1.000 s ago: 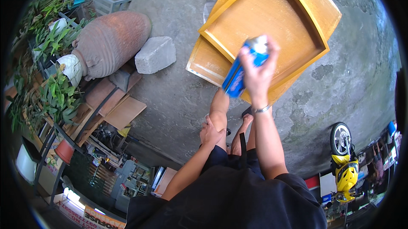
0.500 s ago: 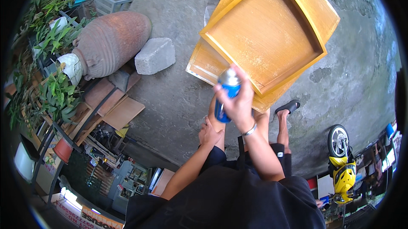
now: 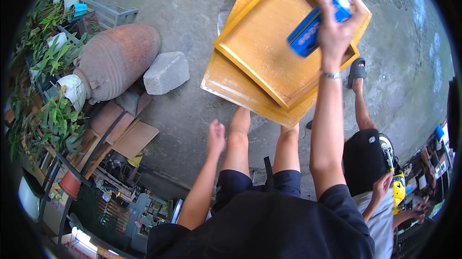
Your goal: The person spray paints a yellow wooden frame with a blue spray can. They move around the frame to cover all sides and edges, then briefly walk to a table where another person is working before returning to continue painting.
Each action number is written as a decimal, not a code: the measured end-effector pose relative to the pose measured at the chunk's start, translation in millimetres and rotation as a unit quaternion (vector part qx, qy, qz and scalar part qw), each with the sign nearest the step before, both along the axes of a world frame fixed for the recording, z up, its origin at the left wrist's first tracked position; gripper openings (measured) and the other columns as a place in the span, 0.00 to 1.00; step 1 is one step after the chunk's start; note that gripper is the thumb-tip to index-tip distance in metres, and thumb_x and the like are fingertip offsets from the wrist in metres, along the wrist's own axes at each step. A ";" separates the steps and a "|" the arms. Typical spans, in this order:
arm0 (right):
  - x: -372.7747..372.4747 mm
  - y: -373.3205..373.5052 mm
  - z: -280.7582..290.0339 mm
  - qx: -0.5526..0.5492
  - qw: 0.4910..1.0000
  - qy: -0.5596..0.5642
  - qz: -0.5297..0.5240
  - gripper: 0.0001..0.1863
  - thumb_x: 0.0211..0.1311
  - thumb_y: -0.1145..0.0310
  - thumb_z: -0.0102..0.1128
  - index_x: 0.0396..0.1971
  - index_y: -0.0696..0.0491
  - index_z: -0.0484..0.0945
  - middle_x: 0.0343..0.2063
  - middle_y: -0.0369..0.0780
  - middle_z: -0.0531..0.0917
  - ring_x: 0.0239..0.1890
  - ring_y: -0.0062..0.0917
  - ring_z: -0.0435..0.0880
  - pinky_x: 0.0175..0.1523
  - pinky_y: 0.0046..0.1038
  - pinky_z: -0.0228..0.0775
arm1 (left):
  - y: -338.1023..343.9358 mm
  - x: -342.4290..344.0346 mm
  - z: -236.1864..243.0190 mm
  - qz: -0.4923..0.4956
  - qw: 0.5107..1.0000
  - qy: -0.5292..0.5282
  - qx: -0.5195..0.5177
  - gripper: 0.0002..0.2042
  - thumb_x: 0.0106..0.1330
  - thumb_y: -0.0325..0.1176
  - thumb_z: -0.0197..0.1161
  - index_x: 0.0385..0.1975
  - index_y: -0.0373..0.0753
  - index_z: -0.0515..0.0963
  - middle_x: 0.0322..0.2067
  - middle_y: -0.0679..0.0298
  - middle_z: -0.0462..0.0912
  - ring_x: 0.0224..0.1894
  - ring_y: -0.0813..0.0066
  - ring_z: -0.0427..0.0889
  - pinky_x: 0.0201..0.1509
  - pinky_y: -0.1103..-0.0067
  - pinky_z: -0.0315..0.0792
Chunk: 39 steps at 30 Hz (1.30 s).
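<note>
My right hand (image 3: 335,33) is wrapped round a blue spray can (image 3: 304,35) with a silvery top, tilted above a yellow-brown wooden tray-like frame (image 3: 274,37). The frame has a raised rim, one curved side and pale worn patches on its inner face. It rests on a larger yellow wooden board (image 3: 236,88) with a scuffed near edge. My left hand (image 3: 216,136) hangs beside my left knee with fingers curled in, and nothing shows in it. My right fingers are partly smeared by motion.
A large clay jar (image 3: 120,62) lies on its side at the left, near a grey concrete block (image 3: 166,73). Potted plants (image 3: 60,119) line the left edge. At the right, a person in a black cap (image 3: 364,160) stands close by, with a yellow motorcycle (image 3: 398,191) behind.
My right hand has carried the can up and right, over the frame. My left hand has come away from my leg. The person at the right has come further into view.
</note>
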State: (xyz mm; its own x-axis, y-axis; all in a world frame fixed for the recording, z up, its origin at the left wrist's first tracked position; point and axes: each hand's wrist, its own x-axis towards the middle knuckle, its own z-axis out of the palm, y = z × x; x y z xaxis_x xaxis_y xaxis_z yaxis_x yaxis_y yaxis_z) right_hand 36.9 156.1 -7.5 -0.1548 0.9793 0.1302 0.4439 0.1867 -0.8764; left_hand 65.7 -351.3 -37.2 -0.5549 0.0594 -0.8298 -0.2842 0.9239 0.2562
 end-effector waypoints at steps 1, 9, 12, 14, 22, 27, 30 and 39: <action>4.5 19.9 9.2 0.066 0.998 0.019 -0.008 0.34 0.60 0.53 0.77 0.59 0.52 0.71 0.40 0.43 0.82 0.37 0.27 0.83 0.45 0.31 0.77 | 5.5 -20.0 -8.5 -0.047 0.991 0.111 0.052 0.22 0.82 0.43 0.49 0.64 0.32 0.71 0.58 0.46 0.80 0.62 0.57 0.79 0.67 0.66 0.71; 107.7 -22.4 74.1 -0.106 0.966 0.224 -0.075 0.33 0.71 0.66 0.65 0.70 0.48 0.60 0.45 0.44 0.79 0.38 0.30 0.86 0.43 0.33 0.84 | 93.3 -195.2 -90.5 -0.117 0.969 0.125 0.177 0.20 0.84 0.42 0.43 0.56 0.34 0.77 0.49 0.53 0.85 0.55 0.61 0.83 0.62 0.70 0.72; 154.3 -63.4 96.8 -0.128 0.981 0.129 -0.069 0.32 0.72 0.67 0.64 0.71 0.48 0.60 0.48 0.44 0.79 0.44 0.32 0.86 0.49 0.37 0.86 | 110.8 -194.0 -106.3 -0.024 0.969 0.017 0.246 0.19 0.84 0.43 0.45 0.52 0.34 0.78 0.44 0.60 0.85 0.49 0.71 0.82 0.57 0.74 0.73; 188.6 -82.9 106.0 -0.131 0.987 0.068 -0.069 0.32 0.72 0.67 0.63 0.71 0.48 0.60 0.49 0.44 0.78 0.44 0.31 0.86 0.49 0.37 0.86 | 122.5 -182.6 -105.4 0.045 0.955 -0.011 0.294 0.20 0.84 0.46 0.47 0.46 0.35 0.79 0.39 0.68 0.83 0.43 0.81 0.77 0.54 0.77 0.72; 256.2 -102.9 141.1 -0.191 0.977 0.049 -0.087 0.34 0.71 0.66 0.64 0.73 0.45 0.59 0.51 0.47 0.80 0.40 0.31 0.87 0.47 0.36 0.86 | 90.9 -108.0 -97.3 0.126 0.952 0.055 0.274 0.18 0.84 0.43 0.47 0.48 0.34 0.78 0.43 0.64 0.82 0.45 0.78 0.77 0.54 0.76 0.72; 290.3 -71.3 157.5 -0.213 0.974 0.076 -0.026 0.36 0.70 0.66 0.65 0.73 0.44 0.59 0.51 0.48 0.81 0.44 0.31 0.86 0.49 0.36 0.86 | 37.9 -14.4 -95.3 0.330 0.904 0.070 0.264 0.17 0.83 0.42 0.49 0.52 0.34 0.78 0.45 0.64 0.83 0.48 0.76 0.79 0.56 0.74 0.74; 325.7 -38.0 155.6 -0.185 0.979 0.086 0.020 0.36 0.69 0.66 0.65 0.74 0.47 0.58 0.52 0.47 0.80 0.46 0.31 0.86 0.50 0.35 0.85 | 53.7 57.9 -99.0 0.453 0.838 0.064 0.297 0.17 0.83 0.43 0.50 0.55 0.36 0.77 0.49 0.63 0.84 0.51 0.74 0.81 0.58 0.73 0.75; 451.6 41.4 158.2 -0.158 0.976 0.066 0.136 0.38 0.66 0.71 0.66 0.73 0.51 0.59 0.54 0.46 0.78 0.44 0.29 0.85 0.50 0.33 0.82 | 225.4 200.9 -120.1 0.639 0.657 0.038 0.399 0.20 0.84 0.41 0.44 0.67 0.36 0.68 0.63 0.54 0.76 0.63 0.59 0.77 0.68 0.63 0.72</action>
State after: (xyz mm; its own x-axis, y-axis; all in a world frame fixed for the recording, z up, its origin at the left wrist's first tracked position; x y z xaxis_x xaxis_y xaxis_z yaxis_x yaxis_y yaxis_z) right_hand 488.6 197.5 150.7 -0.4173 0.8988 -0.1341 0.2941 -0.0061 -0.9558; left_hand 266.6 -126.0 -157.3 -0.6125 -0.0959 -0.7846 -0.6555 -0.4931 0.5720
